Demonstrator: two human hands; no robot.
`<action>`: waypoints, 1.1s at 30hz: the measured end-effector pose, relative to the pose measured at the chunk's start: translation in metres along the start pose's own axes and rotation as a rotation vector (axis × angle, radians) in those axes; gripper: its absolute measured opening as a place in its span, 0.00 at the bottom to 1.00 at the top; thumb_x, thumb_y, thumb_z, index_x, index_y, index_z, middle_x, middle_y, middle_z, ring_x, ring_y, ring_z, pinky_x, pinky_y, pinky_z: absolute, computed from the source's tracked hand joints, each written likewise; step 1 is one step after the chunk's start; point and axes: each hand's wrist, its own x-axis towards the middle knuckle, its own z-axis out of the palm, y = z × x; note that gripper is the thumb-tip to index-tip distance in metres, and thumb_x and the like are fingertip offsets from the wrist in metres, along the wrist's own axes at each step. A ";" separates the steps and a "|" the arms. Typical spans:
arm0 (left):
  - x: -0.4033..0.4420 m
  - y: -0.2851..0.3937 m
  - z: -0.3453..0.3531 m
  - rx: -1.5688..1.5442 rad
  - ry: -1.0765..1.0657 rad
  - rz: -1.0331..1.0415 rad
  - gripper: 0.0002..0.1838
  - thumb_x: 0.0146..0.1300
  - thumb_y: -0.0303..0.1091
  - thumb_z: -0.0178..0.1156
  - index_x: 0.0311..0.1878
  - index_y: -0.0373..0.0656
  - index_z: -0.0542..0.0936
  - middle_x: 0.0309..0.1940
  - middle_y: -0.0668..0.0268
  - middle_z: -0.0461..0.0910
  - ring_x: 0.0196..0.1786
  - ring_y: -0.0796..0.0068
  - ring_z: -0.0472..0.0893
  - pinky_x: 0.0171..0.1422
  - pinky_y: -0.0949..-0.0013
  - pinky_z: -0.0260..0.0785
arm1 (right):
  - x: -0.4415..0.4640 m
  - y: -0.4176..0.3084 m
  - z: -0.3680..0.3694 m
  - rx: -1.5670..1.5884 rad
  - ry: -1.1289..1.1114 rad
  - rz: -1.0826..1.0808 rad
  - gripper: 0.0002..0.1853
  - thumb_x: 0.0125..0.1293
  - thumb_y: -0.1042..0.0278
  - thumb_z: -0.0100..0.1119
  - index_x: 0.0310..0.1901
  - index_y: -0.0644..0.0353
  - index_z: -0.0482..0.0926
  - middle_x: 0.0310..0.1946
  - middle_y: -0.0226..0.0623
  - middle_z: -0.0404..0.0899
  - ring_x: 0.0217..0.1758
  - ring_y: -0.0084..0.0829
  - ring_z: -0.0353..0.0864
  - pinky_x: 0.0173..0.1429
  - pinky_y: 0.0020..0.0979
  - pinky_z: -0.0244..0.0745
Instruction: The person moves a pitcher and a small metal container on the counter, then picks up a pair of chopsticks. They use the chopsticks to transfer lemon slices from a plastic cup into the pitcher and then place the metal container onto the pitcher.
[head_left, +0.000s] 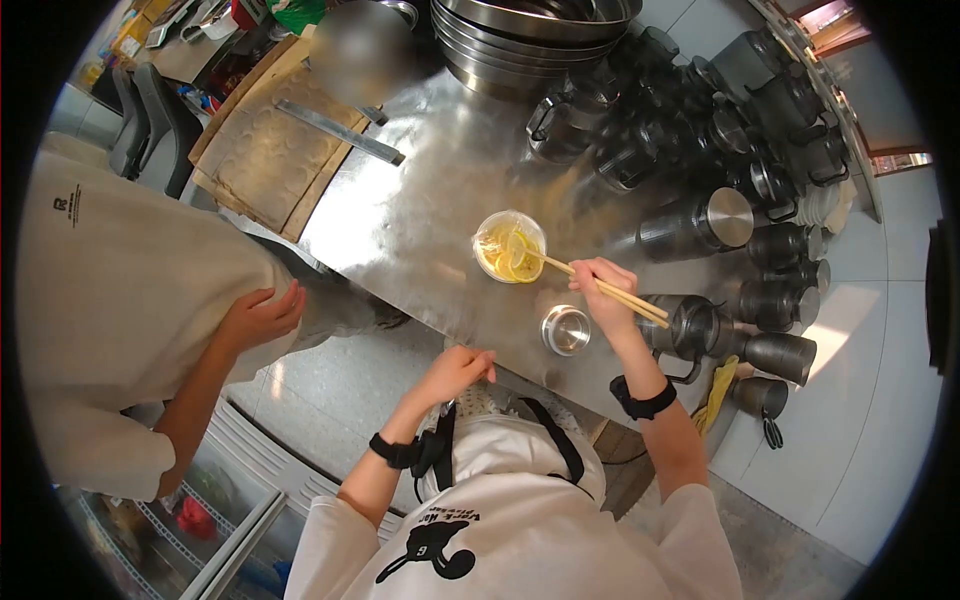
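A co-worker's hand [262, 318], left of the frame, is positioned before a pale shirt [130, 270], fingers loosely bent. The left hand [452, 378], lower centre, is half curled, with nothing visible in its grasp, near the edge of the metal table [425, 190]. At frame centre, the clear tub [479, 262] stands on the table, containing yellow fruit slices [520, 266]. A small clear jar [566, 331] stands below right of it. The right hand [606, 296], right of centre, is closed around chopsticks [648, 310]; their tips reach into the tub. Dark pitchers [695, 325] stand farther right.
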 end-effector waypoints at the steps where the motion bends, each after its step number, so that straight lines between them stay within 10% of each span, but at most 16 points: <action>1: 0.004 -0.002 -0.001 0.003 -0.002 0.003 0.25 0.64 0.46 0.44 0.21 0.36 0.77 0.12 0.69 0.66 0.19 0.78 0.66 0.27 0.73 0.59 | -0.001 0.000 0.002 0.088 0.058 0.082 0.08 0.60 0.73 0.54 0.28 0.69 0.78 0.18 0.37 0.77 0.19 0.23 0.77 0.24 0.20 0.70; 14: -0.002 -0.025 -0.015 -0.128 0.092 -0.046 0.24 0.65 0.42 0.45 0.17 0.38 0.76 0.11 0.74 0.66 0.17 0.86 0.62 0.21 0.78 0.51 | -0.092 -0.063 -0.195 -0.063 0.678 0.283 0.11 0.61 0.71 0.51 0.27 0.70 0.77 0.16 0.34 0.75 0.18 0.20 0.73 0.24 0.19 0.67; 33: -0.022 -0.031 0.005 -0.161 0.136 -0.129 0.24 0.65 0.42 0.47 0.17 0.37 0.75 0.10 0.73 0.64 0.16 0.85 0.61 0.21 0.78 0.50 | -0.117 -0.027 -0.213 -0.412 0.623 0.403 0.15 0.62 0.67 0.49 0.22 0.68 0.75 0.13 0.32 0.68 0.16 0.20 0.64 0.22 0.25 0.58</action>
